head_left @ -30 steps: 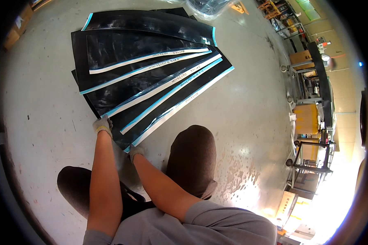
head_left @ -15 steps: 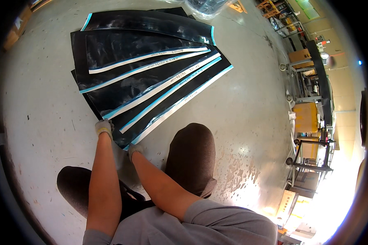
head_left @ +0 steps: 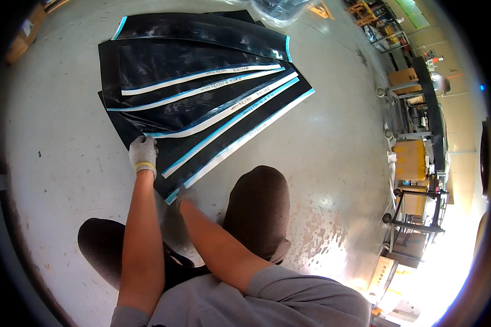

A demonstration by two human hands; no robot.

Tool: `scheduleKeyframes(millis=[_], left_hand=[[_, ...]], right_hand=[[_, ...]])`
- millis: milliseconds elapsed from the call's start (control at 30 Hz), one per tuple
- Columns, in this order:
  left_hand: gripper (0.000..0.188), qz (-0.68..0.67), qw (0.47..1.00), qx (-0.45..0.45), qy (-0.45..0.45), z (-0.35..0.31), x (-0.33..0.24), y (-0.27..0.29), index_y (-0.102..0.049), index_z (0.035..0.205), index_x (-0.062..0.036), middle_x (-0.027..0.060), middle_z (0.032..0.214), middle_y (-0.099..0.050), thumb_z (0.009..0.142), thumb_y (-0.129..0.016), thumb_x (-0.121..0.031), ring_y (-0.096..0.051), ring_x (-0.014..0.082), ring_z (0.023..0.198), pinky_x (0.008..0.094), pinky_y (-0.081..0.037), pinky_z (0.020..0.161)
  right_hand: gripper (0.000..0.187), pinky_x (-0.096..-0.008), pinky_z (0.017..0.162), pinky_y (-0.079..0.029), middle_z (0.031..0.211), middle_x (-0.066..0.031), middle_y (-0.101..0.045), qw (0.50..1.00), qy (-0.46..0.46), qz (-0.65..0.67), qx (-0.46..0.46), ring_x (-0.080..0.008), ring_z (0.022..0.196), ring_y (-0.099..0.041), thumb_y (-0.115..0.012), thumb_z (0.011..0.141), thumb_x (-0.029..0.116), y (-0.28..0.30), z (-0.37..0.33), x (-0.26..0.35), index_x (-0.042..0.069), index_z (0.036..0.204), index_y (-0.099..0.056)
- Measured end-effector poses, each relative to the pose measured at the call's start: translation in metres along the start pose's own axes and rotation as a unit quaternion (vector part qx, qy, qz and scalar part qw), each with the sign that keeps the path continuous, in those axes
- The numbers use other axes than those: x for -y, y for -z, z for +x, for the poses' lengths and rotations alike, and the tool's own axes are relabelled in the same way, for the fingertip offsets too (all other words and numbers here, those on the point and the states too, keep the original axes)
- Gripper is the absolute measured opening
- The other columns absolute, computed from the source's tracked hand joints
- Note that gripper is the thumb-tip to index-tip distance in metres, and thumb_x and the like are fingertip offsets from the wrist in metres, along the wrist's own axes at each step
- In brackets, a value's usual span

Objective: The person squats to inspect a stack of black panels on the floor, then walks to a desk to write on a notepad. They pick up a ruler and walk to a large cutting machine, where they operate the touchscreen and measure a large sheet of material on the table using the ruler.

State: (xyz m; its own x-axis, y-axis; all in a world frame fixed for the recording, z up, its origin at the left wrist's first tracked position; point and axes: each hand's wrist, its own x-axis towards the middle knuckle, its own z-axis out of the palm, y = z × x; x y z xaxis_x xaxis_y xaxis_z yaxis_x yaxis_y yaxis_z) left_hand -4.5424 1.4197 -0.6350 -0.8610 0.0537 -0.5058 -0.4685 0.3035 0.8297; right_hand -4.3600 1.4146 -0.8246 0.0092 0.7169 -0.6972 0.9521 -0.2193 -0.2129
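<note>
Black sheets [head_left: 193, 111] on workshop floor [head_left: 333, 141], left fingers [head_left: 149, 143] tight on 1, right fingers [head_left: 183, 195] unclear

Overlapping sheets [head_left: 196, 27] lie on the floor [head_left: 333, 141], spread wider on the left than on the right. The left hand [head_left: 143, 154] is at the left end of the third sheet [head_left: 169, 115], counted from the near side. The right hand [head_left: 184, 197] is at the near end of the nearest sheet [head_left: 223, 144], between the left knee [head_left: 98, 240] and right knee [head_left: 259, 201]. A wrapped bundle [head_left: 278, 8] sits beyond the sheets; a box [head_left: 409, 159] stands well to the right.
</note>
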Motion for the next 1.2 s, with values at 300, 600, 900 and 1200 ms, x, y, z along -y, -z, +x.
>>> scheduleKeyframes(millis=[300, 600, 900, 1200], left_hand=[[0.023, -0.007, 0.998, -0.037, 0.046, 0.016, 0.064, 0.020, -0.065, 0.078, -0.0001, 0.0060, 0.063, -0.061, 0.092, -0.059, -0.018, -0.055, 0.0134, 0.048, 0.0290, -0.041, 0.044], [0.030, 0.172, 0.984, -0.037, -0.018, -0.018, 0.020, 0.021, -0.073, 0.093, -0.0008, 0.0190, 0.083, -0.071, 0.086, -0.059, -0.026, -0.070, 0.0341, 0.081, 0.0419, -0.053, 0.075], [0.031, 0.231, 0.968, -0.096, -0.001, -0.016, 0.041, 0.028, -0.074, 0.094, -0.0066, 0.0195, 0.098, -0.070, 0.084, -0.059, -0.031, -0.066, 0.0403, 0.093, 0.0467, -0.053, 0.083], [0.040, 0.182, 0.971, -0.147, 0.051, 0.002, 0.040, 0.032, -0.071, 0.104, -0.0018, 0.0221, 0.101, -0.070, 0.089, -0.059, -0.037, -0.067, 0.0404, 0.097, 0.0460, -0.052, 0.087]], right_hand=[[0.054, -0.0385, 0.070, -0.050, 0.094, -0.0143, -0.069, 0.767, -0.091, 0.548, 0.322, -0.0282, 0.082, -0.065, -0.059, 0.093, 0.055, 0.080, -0.031, 0.107, 0.003, 0.106, -0.064], [0.026, -0.0436, 0.106, -0.037, 0.118, -0.0080, -0.060, 0.688, -0.030, 0.548, 0.475, -0.0263, 0.113, -0.052, -0.052, 0.100, 0.028, 0.049, 0.011, 0.128, 0.009, 0.117, -0.057], [0.035, -0.0439, 0.107, -0.035, 0.121, -0.0110, -0.059, 0.710, -0.091, 0.533, 0.451, -0.0292, 0.119, -0.050, -0.046, 0.103, 0.038, 0.064, -0.017, 0.147, 0.009, 0.121, -0.056], [0.026, -0.0352, 0.063, -0.053, 0.077, -0.0081, -0.065, 0.827, -0.079, 0.462, 0.310, -0.0234, 0.068, -0.063, -0.056, 0.100, 0.024, 0.047, 0.005, 0.135, 0.002, 0.088, -0.061]])
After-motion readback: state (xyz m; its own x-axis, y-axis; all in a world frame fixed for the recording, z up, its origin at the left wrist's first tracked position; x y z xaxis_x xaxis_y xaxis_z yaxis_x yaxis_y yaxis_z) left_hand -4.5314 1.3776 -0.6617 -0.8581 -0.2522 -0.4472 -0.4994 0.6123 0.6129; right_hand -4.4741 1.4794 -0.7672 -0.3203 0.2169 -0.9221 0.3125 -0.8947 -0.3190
